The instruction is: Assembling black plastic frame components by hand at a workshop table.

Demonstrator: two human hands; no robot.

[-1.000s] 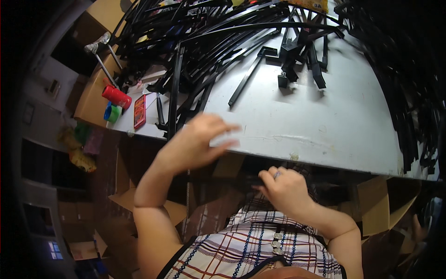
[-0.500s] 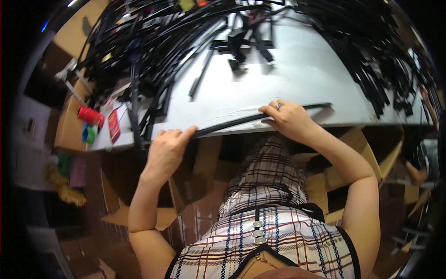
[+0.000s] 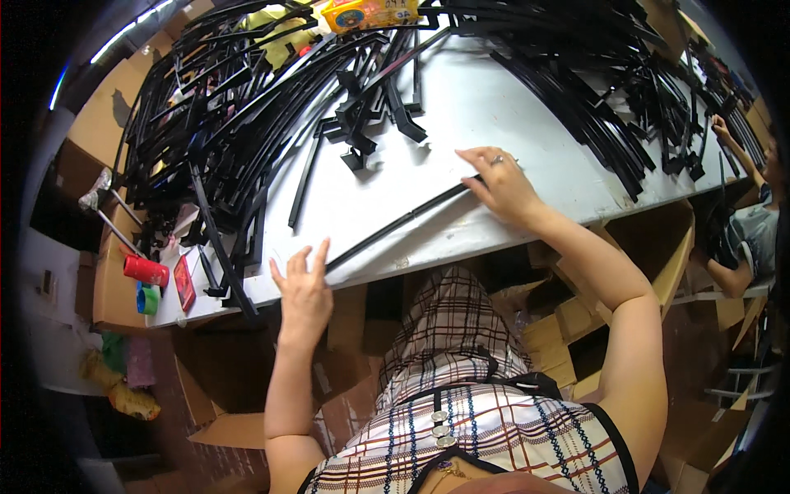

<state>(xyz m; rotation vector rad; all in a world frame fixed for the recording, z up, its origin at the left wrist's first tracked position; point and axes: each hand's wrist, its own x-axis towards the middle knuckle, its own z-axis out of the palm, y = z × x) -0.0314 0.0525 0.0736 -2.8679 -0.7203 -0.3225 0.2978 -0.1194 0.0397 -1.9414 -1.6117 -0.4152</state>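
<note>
Plaid garment (image 3: 444, 362), one: covering the wearer's torso and lap, bottom centre of the frame.

Cardboard boxes (image 3: 230, 430), several, open: standing below the counter, lower left and lower right.

Left hand (image 3: 303, 300), bare: hovering at the counter's front edge, left of centre, its fingers (image 3: 319, 258) spreading open and holding nothing, just beside the strip's near end; contact cannot be told.

Black strip (image 3: 395, 226), long, slender: lying slantwise at centre, running from beside the left hand up to the right hand, above the counter's front edge.

Right hand (image 3: 506, 193), wearing a ring (image 3: 496, 160): resting over the strip's far end, right of centre, index finger extending, thumb lying at the strip; whether it is gripping cannot be told.

Counter (image 3: 485, 99), white: carrying the goods across the frame.

Red cylinder (image 3: 146, 271), tape rolls (image 3: 147, 299), blue and green, and a flat red object (image 3: 183, 282): sitting together at the counter's left end.

Black angled pieces (image 3: 355, 136): lying loosely, upper centre.

Left heap of black strips (image 3: 197, 123) and right heap of black strips (image 3: 576, 115): filling the upper left and upper right.

Co-worker (image 3: 755, 239): sitting at the right edge.

Orange-yellow packet (image 3: 370, 15): lying at top centre.
</note>
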